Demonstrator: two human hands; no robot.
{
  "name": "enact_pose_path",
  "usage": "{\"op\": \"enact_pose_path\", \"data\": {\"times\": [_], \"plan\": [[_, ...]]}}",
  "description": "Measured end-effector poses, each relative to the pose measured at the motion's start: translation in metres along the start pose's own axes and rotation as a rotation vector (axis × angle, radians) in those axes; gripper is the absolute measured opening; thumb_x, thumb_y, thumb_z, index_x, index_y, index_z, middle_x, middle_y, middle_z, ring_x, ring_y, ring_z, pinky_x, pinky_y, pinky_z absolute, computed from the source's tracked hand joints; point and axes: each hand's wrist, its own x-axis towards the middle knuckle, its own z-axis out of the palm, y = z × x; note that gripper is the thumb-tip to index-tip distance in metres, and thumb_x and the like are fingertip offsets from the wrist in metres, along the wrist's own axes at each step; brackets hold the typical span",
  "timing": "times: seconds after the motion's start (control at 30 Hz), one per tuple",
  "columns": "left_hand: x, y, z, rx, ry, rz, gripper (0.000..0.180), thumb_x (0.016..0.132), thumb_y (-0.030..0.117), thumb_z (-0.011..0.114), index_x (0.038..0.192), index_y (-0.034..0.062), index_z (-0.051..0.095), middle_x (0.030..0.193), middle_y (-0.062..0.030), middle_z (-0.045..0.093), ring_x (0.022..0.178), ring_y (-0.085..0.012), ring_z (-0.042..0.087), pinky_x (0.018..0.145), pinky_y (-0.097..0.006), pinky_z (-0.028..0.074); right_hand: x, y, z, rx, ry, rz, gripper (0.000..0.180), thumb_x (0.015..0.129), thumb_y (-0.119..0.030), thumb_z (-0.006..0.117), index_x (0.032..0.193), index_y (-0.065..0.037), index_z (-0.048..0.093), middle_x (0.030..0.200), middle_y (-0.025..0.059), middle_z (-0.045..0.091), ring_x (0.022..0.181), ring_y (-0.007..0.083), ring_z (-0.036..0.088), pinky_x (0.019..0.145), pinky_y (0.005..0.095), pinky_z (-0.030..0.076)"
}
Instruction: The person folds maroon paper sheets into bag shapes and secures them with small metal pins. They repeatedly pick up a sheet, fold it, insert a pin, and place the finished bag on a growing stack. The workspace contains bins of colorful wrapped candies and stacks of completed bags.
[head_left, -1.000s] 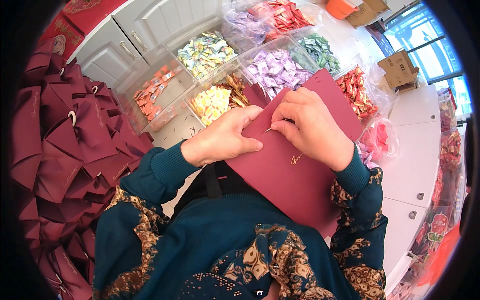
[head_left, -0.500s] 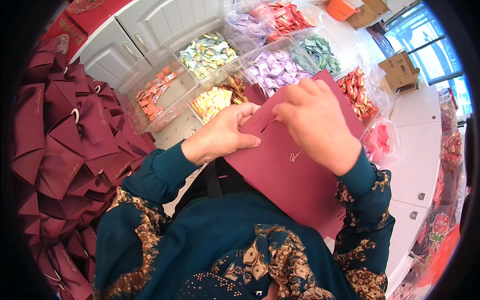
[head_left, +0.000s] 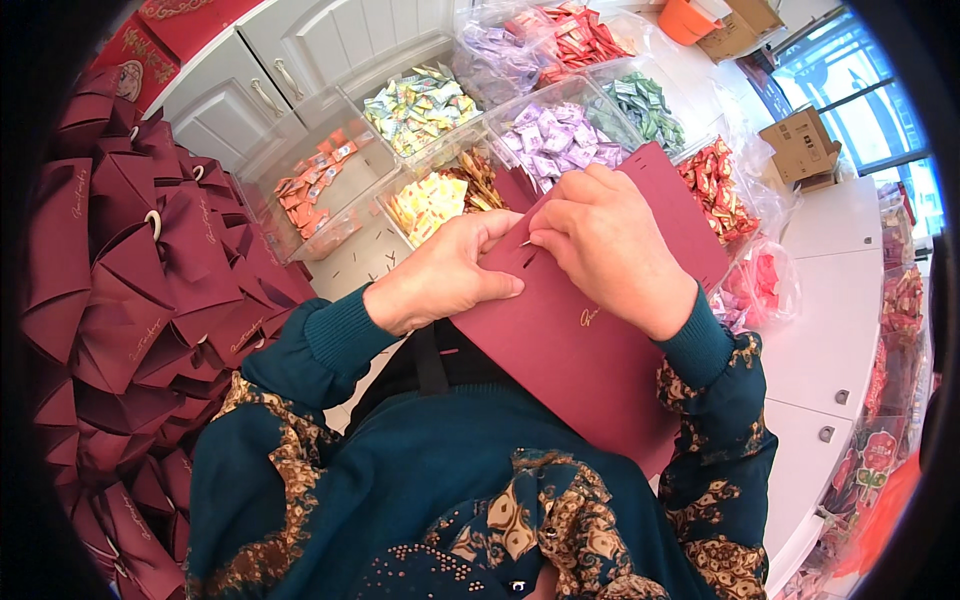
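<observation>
You've got that big stack of finished maroon gift bags point(head_left: 150, 290) piled on your left, and the clear bins of wrapped sweets point(head_left: 430, 110) spread across the white counter point(head_left: 840, 300) in front, so no need to rush for space. The flat maroon card sheet point(head_left: 600, 350) sits tilted across your lap and chest, its top corner reaching up by the purple candy bin point(head_left: 555, 135).

Your left hand point(head_left: 440, 275) is lying mostly flat on the sheet, fingers curled lightly over its left edge, pinning it rather than gripping. Your right hand point(head_left: 610, 245) is closed into a pinch right at the little cut slits point(head_left: 527, 258) near the top edge, thumb and forefinger nipping something small and pale there; can't tell exactly what it is.

My two cents: keep that left palm pressing close beside the slits so the card doesn't buckle, and work the pinch straight in line with the cut instead of twisting. Thin card like this probably tears at slit ends if you lever sideways.
</observation>
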Motion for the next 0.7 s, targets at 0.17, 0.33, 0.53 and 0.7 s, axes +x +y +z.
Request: {"op": "enact_pose_path", "data": {"times": [0.17,0.33,0.53,0.7], "plan": [[-0.001,0.002,0.001,0.025,-0.006,0.033,0.055,0.082,-0.012,0.060,0.134,-0.0001,0.048,0.125,-0.0045,0.059,0.114,-0.0115,0.056,0.099,-0.029,0.046,0.000,-0.001,0.003,-0.020,0.014,0.004,0.006,0.074,-0.013,0.071,0.071,-0.010,0.067,0.074,0.0060,0.056,0.079,0.0263,0.055,0.073,0.0395,0.044],[-0.001,0.003,0.001,-0.061,-0.028,-0.031,0.056,0.081,-0.012,0.060,0.135,-0.0004,0.047,0.127,-0.0052,0.058,0.115,-0.0118,0.056,0.100,-0.029,0.046,0.003,0.012,0.001,0.110,-0.063,-0.004,0.004,0.074,-0.012,0.071,0.072,-0.009,0.068,0.073,0.0063,0.056,0.078,0.0276,0.056,0.070,0.0398,0.044],[-0.001,-0.002,0.002,-0.015,0.000,0.032,0.056,0.081,-0.012,0.059,0.135,-0.0005,0.048,0.126,-0.0049,0.059,0.117,-0.0120,0.055,0.101,-0.030,0.045,0.005,0.003,0.002,0.015,-0.035,-0.026,0.004,0.072,-0.013,0.070,0.070,-0.010,0.067,0.073,0.0054,0.055,0.079,0.0266,0.055,0.071,0.0390,0.043],[0.002,-0.005,0.002,0.150,0.042,0.078,0.052,0.080,-0.009,0.063,0.131,-0.0006,0.053,0.126,-0.0040,0.058,0.118,-0.0122,0.053,0.103,-0.029,0.043,0.006,-0.016,0.007,-0.329,-0.048,-0.121,0.005,0.070,-0.014,0.064,0.073,-0.011,0.061,0.081,0.0037,0.052,0.084,0.0225,0.051,0.075,0.0346,0.041]]}}
